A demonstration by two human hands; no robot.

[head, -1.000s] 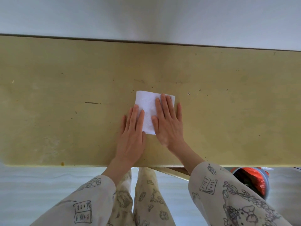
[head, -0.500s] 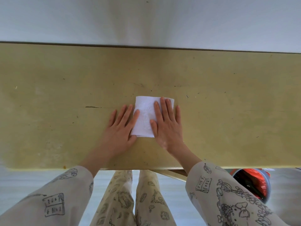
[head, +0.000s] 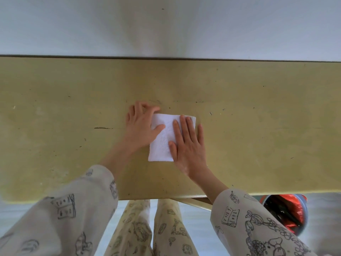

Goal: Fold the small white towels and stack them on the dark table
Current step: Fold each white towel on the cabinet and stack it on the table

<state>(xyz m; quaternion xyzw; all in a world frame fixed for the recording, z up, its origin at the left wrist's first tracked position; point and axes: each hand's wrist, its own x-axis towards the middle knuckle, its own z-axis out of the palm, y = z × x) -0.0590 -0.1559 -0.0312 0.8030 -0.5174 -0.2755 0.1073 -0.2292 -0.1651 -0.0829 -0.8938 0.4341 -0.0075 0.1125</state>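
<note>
towel sits folded near the middle of the yellow table, only one in view, no stack visible. right hand lies flat on its right half, fingers straight and pressing. left hand is at the far-left corner: thumb on top, fingers curled at the edge. looks like a pinch on that corner, though the underside is hidden. handling guess: light, soft, floppy cloth with no stiffness, so it'll sag and unfold if lifted by one corner. best taken at the folded edge or two corners with layers pinched together. textured surface shouldn't slip under a flat palm. nothing fragile.
</note>
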